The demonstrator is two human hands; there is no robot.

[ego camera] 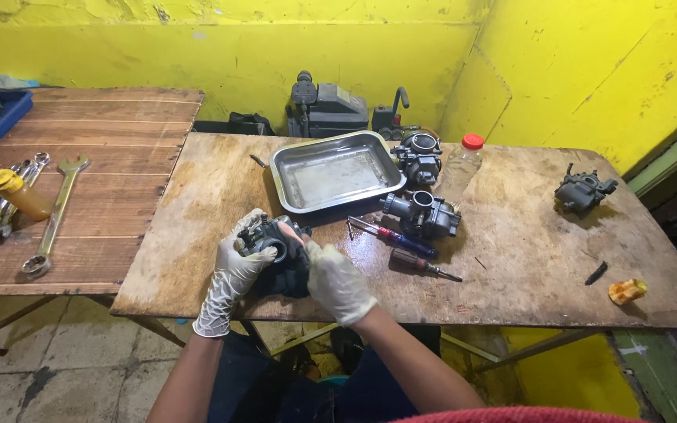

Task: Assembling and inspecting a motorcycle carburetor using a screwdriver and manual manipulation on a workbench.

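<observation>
Both my hands wear pale gloves and grip a dark metal carburetor (269, 237) over the near edge of the worn wooden table (511, 258). My left hand (233, 274) wraps its left side. My right hand (337, 282) holds it from the right, over a dark cloth (285, 280) underneath. Two more carburetors (421, 213) (418, 157) sit a little farther back, next to a shallow steel tray (331, 172). Two screwdrivers (389, 235) (423, 265) lie just right of my hands.
A clear bottle with a red cap (461, 168) stands by the tray. Another carburetor (581, 190) rests far right, with a small black piece (595, 272) and an orange lump (627, 291) near the edge. Wrenches (55, 215) and a yellow bottle (16, 193) lie on the left bench.
</observation>
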